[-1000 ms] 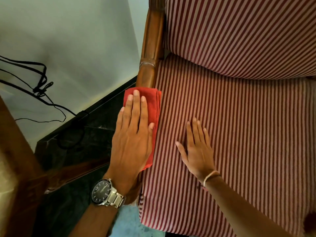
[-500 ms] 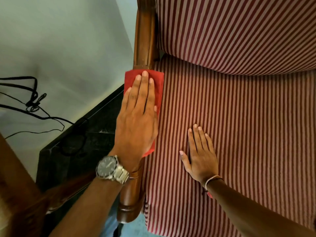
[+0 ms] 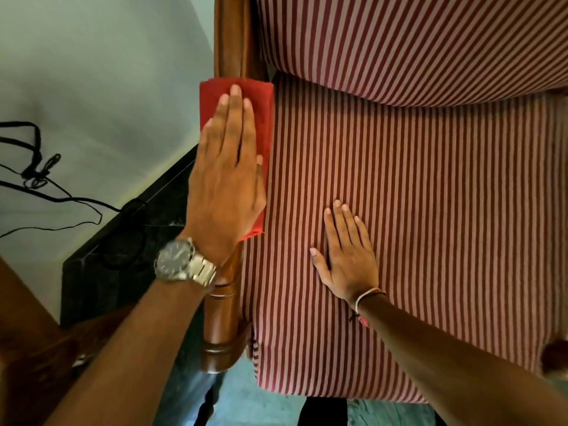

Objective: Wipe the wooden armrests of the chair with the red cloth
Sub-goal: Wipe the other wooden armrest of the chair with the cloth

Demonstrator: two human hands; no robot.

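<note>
The folded red cloth (image 3: pixel 265 99) lies over the chair's left wooden armrest (image 3: pixel 219 321), near its back end. My left hand (image 3: pixel 226 179), with a metal watch on the wrist, presses flat on the cloth, fingers straight and pointing toward the backrest. The armrest's front part shows bare below my wrist, and more of its wood rises beyond the cloth. My right hand (image 3: pixel 349 253) rests flat, fingers apart, on the striped seat cushion (image 3: pixel 430 241). It holds nothing. The right armrest shows only as a dark wooden bit (image 3: pixel 554 355) at the lower right edge.
The red-and-cream striped backrest cushion (image 3: pixel 415 41) fills the top right. A pale wall (image 3: pixel 92 72) with hanging black cables (image 3: pixel 37 167) stands left of the chair. A dark skirting and dark floor (image 3: pixel 123 256) lie below it. Other wooden furniture (image 3: pixel 24 348) sits at the lower left.
My left hand has slid the red cloth along the left armrest toward the backrest, baring the armrest's front end. My right hand has stayed flat on the seat.
</note>
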